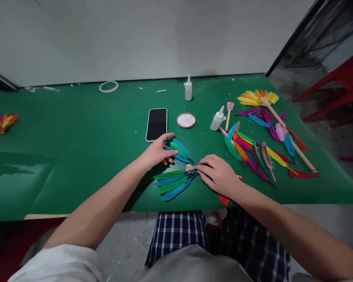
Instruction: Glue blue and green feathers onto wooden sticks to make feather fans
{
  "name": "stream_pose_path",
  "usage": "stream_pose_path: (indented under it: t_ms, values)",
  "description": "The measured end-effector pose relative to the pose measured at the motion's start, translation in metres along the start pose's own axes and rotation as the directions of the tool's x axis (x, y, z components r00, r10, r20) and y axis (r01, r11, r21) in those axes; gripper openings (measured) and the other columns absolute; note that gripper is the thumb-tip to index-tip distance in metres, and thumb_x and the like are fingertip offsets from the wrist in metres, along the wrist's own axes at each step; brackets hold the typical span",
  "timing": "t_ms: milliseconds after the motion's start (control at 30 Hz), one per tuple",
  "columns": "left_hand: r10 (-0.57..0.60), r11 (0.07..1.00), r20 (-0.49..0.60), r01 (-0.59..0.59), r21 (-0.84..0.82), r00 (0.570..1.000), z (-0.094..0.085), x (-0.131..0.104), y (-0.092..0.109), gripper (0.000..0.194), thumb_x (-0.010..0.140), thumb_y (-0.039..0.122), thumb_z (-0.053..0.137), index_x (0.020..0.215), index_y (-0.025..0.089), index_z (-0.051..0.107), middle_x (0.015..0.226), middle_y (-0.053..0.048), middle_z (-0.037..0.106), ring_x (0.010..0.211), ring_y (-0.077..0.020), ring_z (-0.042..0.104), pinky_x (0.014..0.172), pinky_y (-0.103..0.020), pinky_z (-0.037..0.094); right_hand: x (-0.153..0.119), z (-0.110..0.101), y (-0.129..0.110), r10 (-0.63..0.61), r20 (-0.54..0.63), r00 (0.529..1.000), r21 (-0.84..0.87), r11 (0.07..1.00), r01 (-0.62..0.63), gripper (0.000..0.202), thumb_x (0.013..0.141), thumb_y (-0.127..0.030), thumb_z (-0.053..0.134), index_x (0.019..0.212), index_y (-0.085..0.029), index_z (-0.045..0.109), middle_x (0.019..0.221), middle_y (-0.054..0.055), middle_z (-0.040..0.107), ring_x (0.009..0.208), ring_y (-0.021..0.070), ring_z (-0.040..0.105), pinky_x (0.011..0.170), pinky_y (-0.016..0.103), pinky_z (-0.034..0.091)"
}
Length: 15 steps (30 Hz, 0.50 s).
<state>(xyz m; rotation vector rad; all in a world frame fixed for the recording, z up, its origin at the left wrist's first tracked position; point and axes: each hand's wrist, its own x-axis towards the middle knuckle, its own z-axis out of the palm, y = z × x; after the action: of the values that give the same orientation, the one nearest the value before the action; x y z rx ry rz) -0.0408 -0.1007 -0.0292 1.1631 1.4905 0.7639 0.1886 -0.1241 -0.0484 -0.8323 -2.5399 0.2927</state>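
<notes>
Blue and green feathers (174, 183) spread like a fan in front of me, their quills meeting at a small pale, pinkish piece (190, 167). My left hand (160, 150) is at the upper part of the fan, its thumb and fingers closed around a blue feather (181, 157) beside a green feather (180, 149). At the centre, my right hand (214, 172) pinches the base where the quills come together; its palm hides what lies beneath. A red tassel (223, 200) shows under my right wrist, by the table's front edge.
On the green table (91, 129) lie a phone (157, 124) and a round lid with white paste (186, 120). Two squeeze bottles stand behind, one upright (188, 90), one tilted (218, 118). Loose coloured feathers (247, 145) and a yellow feather fan (257, 98) with a wooden handle are at right.
</notes>
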Motion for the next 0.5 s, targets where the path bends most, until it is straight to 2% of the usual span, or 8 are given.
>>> stream_pose_path:
  t_ms: [133,267,400,500]
  values:
    - [0.015,0.999,-0.020,-0.014,0.034,1.000,0.0019,0.0003,0.0023,0.070,0.061,0.020,0.072,0.124,0.023,0.044,0.055,0.003,0.050,0.037,-0.0112,0.052,0.033,-0.019,0.041,0.0001,0.0019,-0.0004,-0.006,-0.014,1.000,-0.011,1.000,0.006,0.023,0.084,-0.020,0.043,0.097,-0.017,0.063,0.088,0.009,0.061,0.088,0.0201,0.049,0.073,0.034,0.044]
    - [0.014,0.993,-0.048,-0.008,0.120,0.999,0.0030,0.0015,0.0059,0.067,0.059,0.017,0.072,0.121,0.024,0.047,0.062,0.003,0.048,0.034,-0.0081,0.048,0.034,-0.022,0.043,0.0002,0.0024,0.0005,-0.030,0.009,1.000,-0.028,0.999,0.030,0.024,0.084,-0.018,0.043,0.097,-0.016,0.063,0.089,0.009,0.061,0.088,0.0204,0.049,0.072,0.035,0.043]
    - [0.016,0.979,-0.009,-0.014,0.203,1.000,0.0020,0.0023,0.0078,0.063,0.063,0.019,0.070,0.121,0.023,0.046,0.066,0.002,0.048,0.036,-0.0086,0.049,0.036,-0.025,0.046,0.0000,0.0026,0.0023,-0.038,0.008,0.999,-0.031,0.999,0.038,0.024,0.084,-0.017,0.043,0.098,-0.015,0.062,0.089,0.009,0.061,0.088,0.0207,0.048,0.073,0.035,0.043]
    - [0.003,0.980,0.037,-0.010,0.198,0.999,-0.0019,0.0028,0.0065,0.057,0.068,0.024,0.066,0.120,0.023,0.044,0.066,0.001,0.051,0.044,-0.0115,0.054,0.042,-0.026,0.049,-0.0007,0.0033,0.0037,-0.037,-0.015,0.999,-0.026,0.999,0.037,0.024,0.084,-0.018,0.043,0.099,-0.016,0.061,0.090,0.009,0.062,0.089,0.0207,0.048,0.073,0.035,0.042]
